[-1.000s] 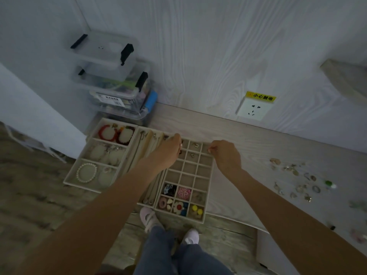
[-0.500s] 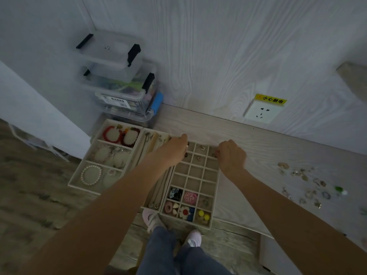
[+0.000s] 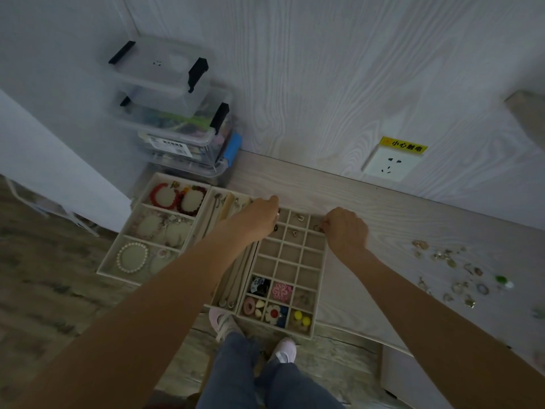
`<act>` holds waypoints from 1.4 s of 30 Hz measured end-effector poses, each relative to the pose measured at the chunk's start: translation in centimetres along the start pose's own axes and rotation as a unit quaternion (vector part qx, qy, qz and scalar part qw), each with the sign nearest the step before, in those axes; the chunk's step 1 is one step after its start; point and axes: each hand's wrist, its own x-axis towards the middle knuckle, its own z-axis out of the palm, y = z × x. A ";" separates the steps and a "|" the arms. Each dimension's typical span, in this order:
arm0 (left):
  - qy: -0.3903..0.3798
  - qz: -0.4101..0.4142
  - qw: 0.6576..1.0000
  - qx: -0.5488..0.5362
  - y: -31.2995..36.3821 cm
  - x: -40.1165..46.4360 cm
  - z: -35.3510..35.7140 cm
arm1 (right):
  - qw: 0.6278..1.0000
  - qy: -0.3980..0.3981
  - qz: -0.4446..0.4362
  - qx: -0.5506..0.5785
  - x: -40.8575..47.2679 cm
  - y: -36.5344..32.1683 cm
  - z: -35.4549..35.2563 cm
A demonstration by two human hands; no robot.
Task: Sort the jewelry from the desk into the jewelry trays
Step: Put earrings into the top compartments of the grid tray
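Both hands work the far row of the grid tray point(image 3: 295, 261), likely so each small piece gets its own cell. Right hand point(image 3: 346, 231) has its grip pinching a ring point(image 3: 317, 228) over the far-right cell; left hand point(image 3: 261, 216) is curled, contents hidden. Unsorted jewelry point(image 3: 454, 273) lies well apart, right on the bench point(image 3: 383, 219)

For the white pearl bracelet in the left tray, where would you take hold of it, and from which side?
Judging by the head view, pinch the near arc of the white pearl bracelet from above. It lies flat as an open ring around a pale cushion in the near compartment of the beige bracelet tray; walls block a sideways grip, and the exposed beads offer a thin strand for two fingertips.
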 end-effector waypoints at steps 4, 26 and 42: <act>0.002 -0.007 1.000 0.007 0.1 0.3 -0.1 | 1.000 -0.010 -0.019 -0.003 -0.1 -0.1 -0.4; 0.010 -0.001 1.000 0.024 0.3 0.5 0.2 | 0.997 0.030 -0.033 -0.066 -0.3 -0.5 0.3; 0.010 0.003 1.000 0.030 0.4 0.3 0.0 | 0.996 0.036 -0.039 -0.070 -0.8 -0.5 -0.1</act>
